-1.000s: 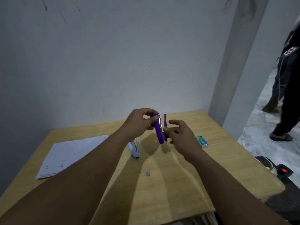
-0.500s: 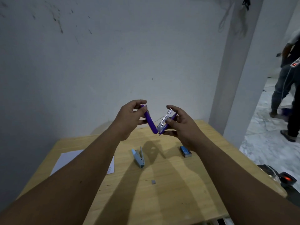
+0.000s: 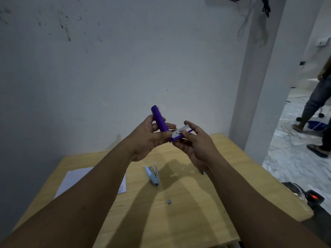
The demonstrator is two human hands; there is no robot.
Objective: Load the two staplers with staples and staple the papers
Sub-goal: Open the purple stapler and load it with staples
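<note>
A purple stapler [image 3: 160,120] is held up above the table, swung wide open. My left hand [image 3: 148,138] grips its purple top cover, which points up and left. My right hand [image 3: 195,145] holds the base with the bare metal staple channel [image 3: 180,131] facing up. A light blue stapler [image 3: 152,174] lies on the wooden table [image 3: 179,221] below my hands. White papers [image 3: 75,178] lie at the left, partly hidden by my left forearm. A small grey strip of staples [image 3: 169,201] sits on the table. The staple box [image 3: 202,171] is mostly hidden behind my right wrist.
A white wall stands right behind the table, and a white pillar [image 3: 259,86] rises at the right. A person [image 3: 315,101] walks on the marble floor beyond it. A dark device with a red light [image 3: 314,196] lies on the floor by the table's right edge.
The stapler went from nearly closed and upright to swung wide open. Both hands rose with it, and my view tilted up toward the wall.
</note>
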